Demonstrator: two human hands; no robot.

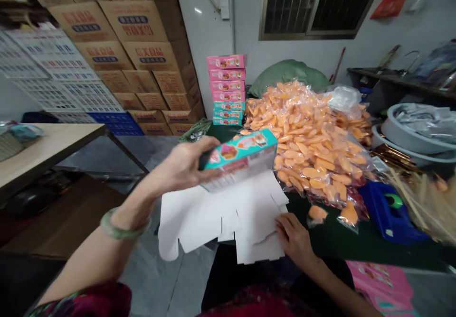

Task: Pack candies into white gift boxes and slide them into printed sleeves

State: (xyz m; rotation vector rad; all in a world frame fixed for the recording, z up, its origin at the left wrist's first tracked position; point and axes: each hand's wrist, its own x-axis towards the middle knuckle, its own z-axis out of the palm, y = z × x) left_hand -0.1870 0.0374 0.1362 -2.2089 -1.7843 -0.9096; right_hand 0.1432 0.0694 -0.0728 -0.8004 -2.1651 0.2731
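Note:
My left hand (pixel 185 165) is wrapped round one end of a teal printed carton (pixel 242 148), which it holds tilted above the white sheets. Beneath it lies a small pile of flat, unfolded carton blanks (pixel 199 217), white side up, with cut tabs and slits. At the right edge of these blanks, my right hand (pixel 294 238) has its fingers curled, with the thumb side at the cardboard. The fingertips are partly hidden, but they appear to pinch the blank's edge. Two wrapped orange pieces (pixel 317 214) lie just beyond that hand.
A stack of pink and teal cartons (pixel 227 85) stands at the back, beside a large heap of wrapped orange pieces (pixel 302 132). To the right are a blue tape dispenser (pixel 390 212) and grey basins (pixel 399 132). Brown boxes (pixel 142 27) rise at left behind a table (pixel 46 141).

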